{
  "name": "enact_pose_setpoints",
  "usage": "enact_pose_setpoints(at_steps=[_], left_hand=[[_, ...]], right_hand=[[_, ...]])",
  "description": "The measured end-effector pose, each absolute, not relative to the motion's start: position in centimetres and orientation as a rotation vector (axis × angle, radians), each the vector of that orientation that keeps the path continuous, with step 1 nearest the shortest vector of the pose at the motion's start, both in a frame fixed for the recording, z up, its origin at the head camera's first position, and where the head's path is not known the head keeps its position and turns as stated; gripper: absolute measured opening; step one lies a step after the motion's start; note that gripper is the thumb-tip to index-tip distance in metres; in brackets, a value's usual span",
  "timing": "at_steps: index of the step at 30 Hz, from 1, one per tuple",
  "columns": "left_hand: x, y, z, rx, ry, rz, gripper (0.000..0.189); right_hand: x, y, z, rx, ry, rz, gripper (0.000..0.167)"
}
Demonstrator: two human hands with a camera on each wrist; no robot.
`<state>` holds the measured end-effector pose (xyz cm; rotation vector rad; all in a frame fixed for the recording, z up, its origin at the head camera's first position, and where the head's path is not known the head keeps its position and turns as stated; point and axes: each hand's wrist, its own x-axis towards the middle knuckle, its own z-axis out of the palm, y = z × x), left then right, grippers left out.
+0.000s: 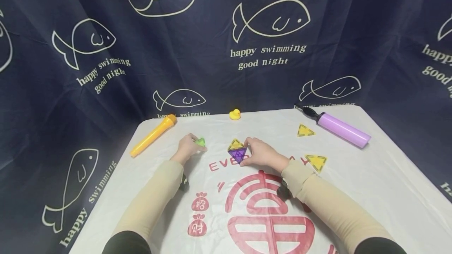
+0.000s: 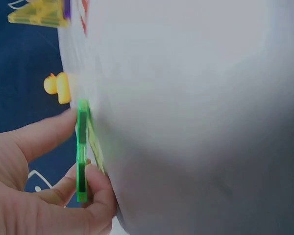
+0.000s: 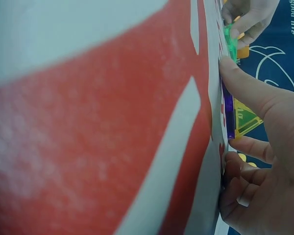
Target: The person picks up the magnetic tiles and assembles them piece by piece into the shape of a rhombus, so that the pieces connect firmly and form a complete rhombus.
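Note:
In the head view, my left hand (image 1: 187, 148) pinches a small translucent green tile (image 1: 200, 142) between thumb and fingers. The left wrist view shows this green tile (image 2: 82, 152) edge-on, close to the tabletop. To its right, my right hand (image 1: 263, 153) holds a purple triangular tile (image 1: 237, 154), thumb on one side and index finger on the other. A yellow triangular tile (image 1: 236, 144) adjoins the purple one along its far edge. It rises at a slant from the purple tile (image 3: 229, 115) in the right wrist view.
Two loose yellow triangular tiles, a farther one (image 1: 305, 130) and a nearer one (image 1: 316, 162), lie right of my right hand. A purple pump (image 1: 342, 128) lies at the back right, an orange microphone-shaped toy (image 1: 153, 135) at the left, and a yellow rubber duck (image 1: 234, 114) at the back edge.

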<state>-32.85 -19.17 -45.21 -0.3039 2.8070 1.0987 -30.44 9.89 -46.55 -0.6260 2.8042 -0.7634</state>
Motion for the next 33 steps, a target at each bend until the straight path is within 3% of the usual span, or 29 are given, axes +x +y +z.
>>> enact_pose_setpoints(at_steps=[10, 19, 33], left_hand=[[-31.4, -17.5, -45.3, -0.397, 2.639, 1.371, 0.050], [-30.0, -15.8, -45.3, -0.451, 2.557, 1.561, 0.033], [-29.0, -13.7, -45.7, -0.313, 2.426, 1.817, 0.027]], right_hand=[[-30.3, 9.8, -46.6, -0.580, 2.843, -0.764, 0.063], [-29.9, 9.5, -46.4, -0.563, 2.881, -0.711, 0.047], [-30.0, 9.2, -46.8, -0.559, 2.905, -0.691, 0.041]])
